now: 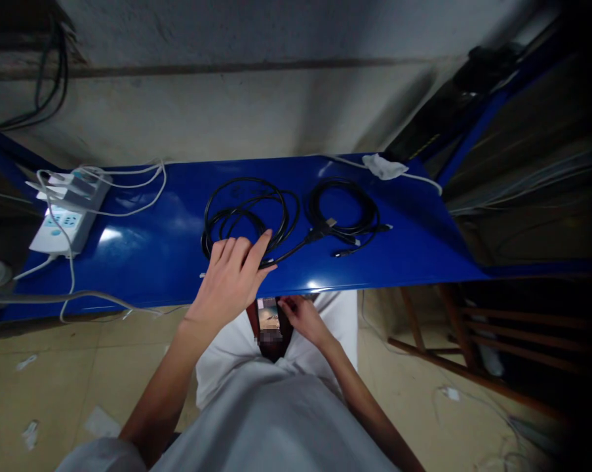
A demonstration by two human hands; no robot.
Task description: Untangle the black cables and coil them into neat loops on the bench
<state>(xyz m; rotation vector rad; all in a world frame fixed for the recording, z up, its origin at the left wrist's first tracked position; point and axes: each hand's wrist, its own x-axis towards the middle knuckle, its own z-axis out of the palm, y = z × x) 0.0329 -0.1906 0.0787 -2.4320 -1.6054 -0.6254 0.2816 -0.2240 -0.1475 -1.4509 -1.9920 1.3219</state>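
Note:
A coiled black cable (250, 210) lies near the middle of a blue shelf (162, 242). My left hand (231, 278) rests on its front side, fingers curled, with one strand between thumb and index finger. From there the strand runs right to a dark plug with a metal end (322, 229). Beside it sits a second black cable coil (345, 203) with several connector ends. Below the shelf's front edge, my right hand (300, 314) is in my lap with its fingers drawn together; what they hold, if anything, is hidden. Next to its fingertips a lit phone screen (269, 318) shows.
A white power strip (72, 216) with plugs and white cords stands at the shelf's left end. A crumpled white piece (385, 166) and a cord lie back right. Dark gear (436, 111) leans there. A wooden chair (453, 328) stands right; scraps and cords are on the floor.

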